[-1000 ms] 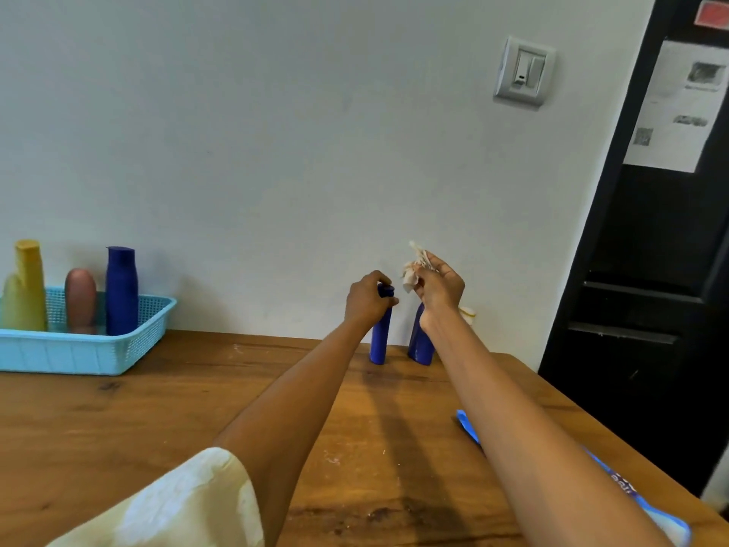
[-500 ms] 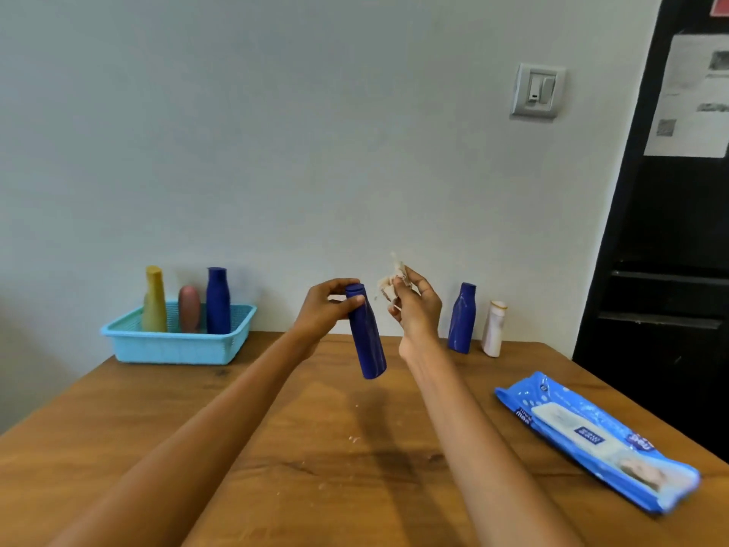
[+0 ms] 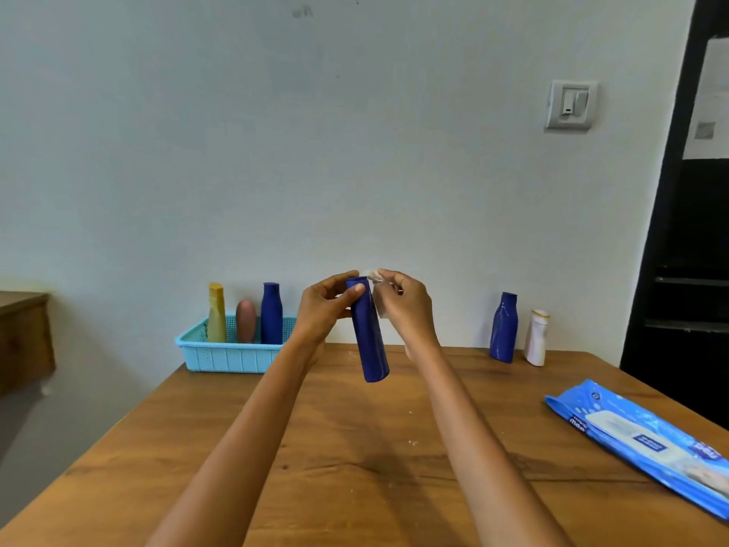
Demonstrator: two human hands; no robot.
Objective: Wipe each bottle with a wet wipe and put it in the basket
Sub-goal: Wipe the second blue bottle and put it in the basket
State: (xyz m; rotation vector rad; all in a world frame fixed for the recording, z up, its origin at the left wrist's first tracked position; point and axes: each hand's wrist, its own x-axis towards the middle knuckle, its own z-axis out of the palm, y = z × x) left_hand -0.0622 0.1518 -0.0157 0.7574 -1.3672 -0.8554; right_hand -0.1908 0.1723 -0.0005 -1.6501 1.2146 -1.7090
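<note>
The left hand [image 3: 321,309] is gripping a blue bottle [image 3: 369,333] above the table [image 3: 355,467], fingers curled round its top; the right hand [image 3: 402,305] is pinching the wipe [image 3: 374,276] against it; three bottles are standing in the basket [image 3: 232,355]; two are waiting by the wall.

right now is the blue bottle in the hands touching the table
Apart. The head view shows the left hand holding the blue bottle up near its top, its bottom end hanging in the air with bare table visible behind and below it.
</note>
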